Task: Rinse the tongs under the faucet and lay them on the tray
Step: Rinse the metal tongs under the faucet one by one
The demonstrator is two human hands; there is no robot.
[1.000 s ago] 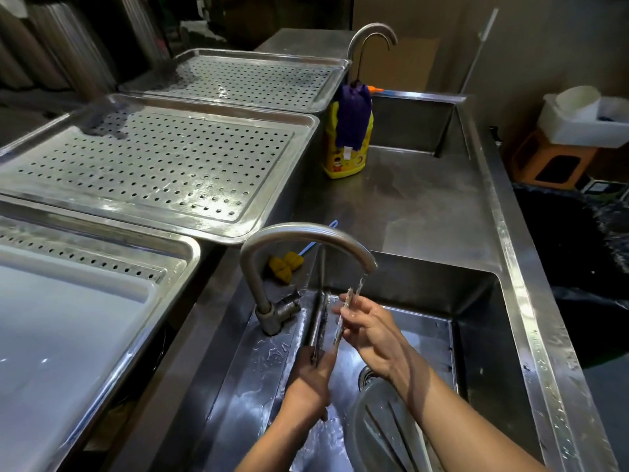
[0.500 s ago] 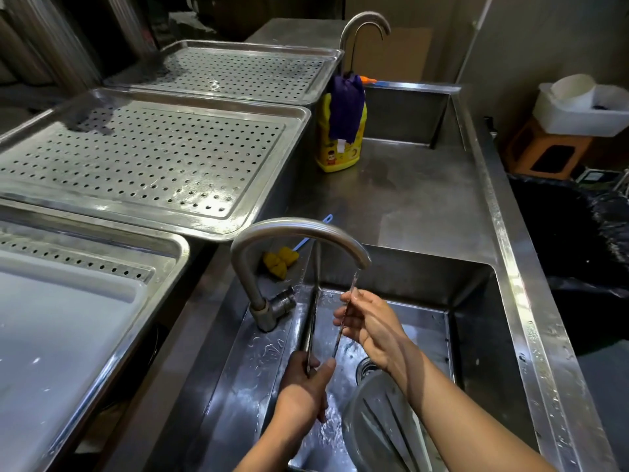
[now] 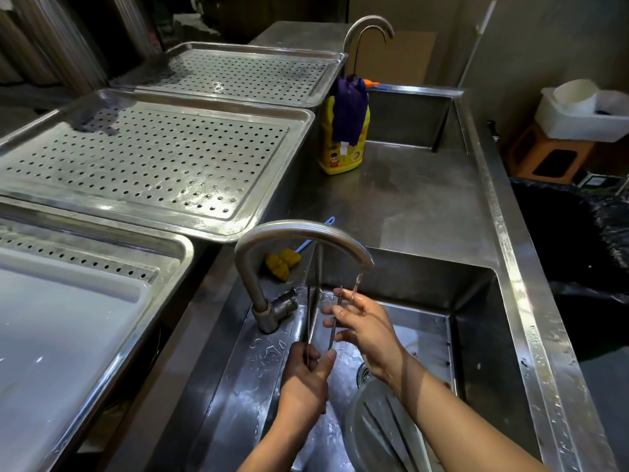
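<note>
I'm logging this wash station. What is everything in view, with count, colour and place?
tongs: one, silver, under the near faucet
near faucet: one, silver, over the near sink
far faucet: one, silver, at the far sink
perforated trays: two, silver, left counter, middle and far
near tray: one, silver, nearest left, holds a white board
bottle: one, yellow, between the sinks, purple cloth draped over it
brush: one, yellow with blue handle, behind the near faucet
bowl: one, clear, in the near sink
tub: one, white, far right
left hand: one, grips the tongs' lower end
right hand: one, pinches one tongs arm
</note>
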